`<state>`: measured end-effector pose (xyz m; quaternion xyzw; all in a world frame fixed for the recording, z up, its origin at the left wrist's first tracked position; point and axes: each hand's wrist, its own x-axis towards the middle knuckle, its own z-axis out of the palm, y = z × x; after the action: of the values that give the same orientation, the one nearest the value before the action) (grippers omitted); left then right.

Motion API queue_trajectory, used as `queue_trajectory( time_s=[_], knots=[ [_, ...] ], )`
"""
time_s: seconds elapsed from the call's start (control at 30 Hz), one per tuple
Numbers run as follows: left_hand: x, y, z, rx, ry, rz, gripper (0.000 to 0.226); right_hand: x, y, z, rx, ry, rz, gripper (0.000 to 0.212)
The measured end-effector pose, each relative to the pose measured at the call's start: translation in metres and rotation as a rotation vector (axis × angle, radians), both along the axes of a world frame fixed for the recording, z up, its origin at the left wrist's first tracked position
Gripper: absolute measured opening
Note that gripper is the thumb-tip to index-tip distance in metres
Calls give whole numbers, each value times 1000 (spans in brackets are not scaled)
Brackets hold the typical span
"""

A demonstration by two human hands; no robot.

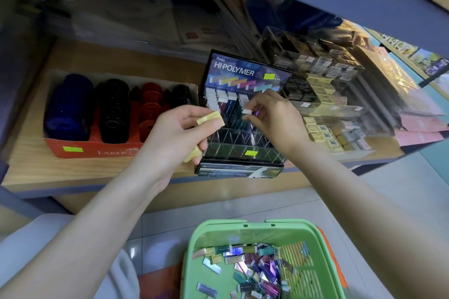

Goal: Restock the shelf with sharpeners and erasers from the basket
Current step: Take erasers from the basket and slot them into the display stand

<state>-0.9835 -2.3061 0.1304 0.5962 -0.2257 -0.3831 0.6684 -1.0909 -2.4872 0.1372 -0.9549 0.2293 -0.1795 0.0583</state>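
Over the display case [233, 150] at twelve o'clock, the right hand [272, 116] pinches a slim purple eraser [250, 111] by its white end, the left hand [179, 128] grips yellow erasers [211, 118], and more lie in the basket [218, 224] at six o'clock: light, stiff, probably slick-sleeved sticks best pinched across their narrow sides.

On the shelf [97, 172] in front of you, the eraser display [243, 153] stands near the front edge. The carton of sharpeners [73, 150] is just beside it on the left, and the clear bins [328, 94] are to its right and behind. Your left hand [175, 133], with slim erasers [210, 118] in it, is at the display's left side. Your right hand [274, 116] pinches a single eraser [248, 111] above the middle compartments (the rear rows are filled). The basket [218, 233] sits on the floor below, nearer you, with loose erasers [255, 272] in it.
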Motion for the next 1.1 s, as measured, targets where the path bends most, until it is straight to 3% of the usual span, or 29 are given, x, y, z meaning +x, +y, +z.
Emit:
queue_trajectory(
  time_s=[0.17, 0.27, 0.33, 0.43, 0.57, 0.7, 0.9, 1.0, 1.1],
  knots=[
    [-3, 0, 4, -11, -5, -2, 15, -3, 9, 2, -40, -40, -75, 21],
    [-7, -2, 5, -28, -28, 3, 15, -9, 29, 12, 236, -164, -26, 18],
    [-10, -5, 5, -23, -55, 7, 16, -18, 49, 21, 465, -186, 68, 30],
    [-17, -9, 6, -7, -103, 12, 18, -37, 72, 22, 583, -168, 165, 37],
    [-34, -18, 5, 10, -142, -46, 18, -55, 71, 13, 469, -261, 110, 28],
    [-58, -27, 6, -8, -88, -157, 18, -79, 59, 10, 337, -216, 106, 22],
    [-70, -53, 11, 63, 323, -124, 9, -128, 14, 13, 134, -164, -32, 22],
    [-71, -54, 11, 18, 243, -165, 29, -150, -30, 14, 58, -134, -208, 21],
    [-74, -56, 10, -11, 97, -191, 33, -165, -77, 8, 47, -58, -381, 28]
  ],
)
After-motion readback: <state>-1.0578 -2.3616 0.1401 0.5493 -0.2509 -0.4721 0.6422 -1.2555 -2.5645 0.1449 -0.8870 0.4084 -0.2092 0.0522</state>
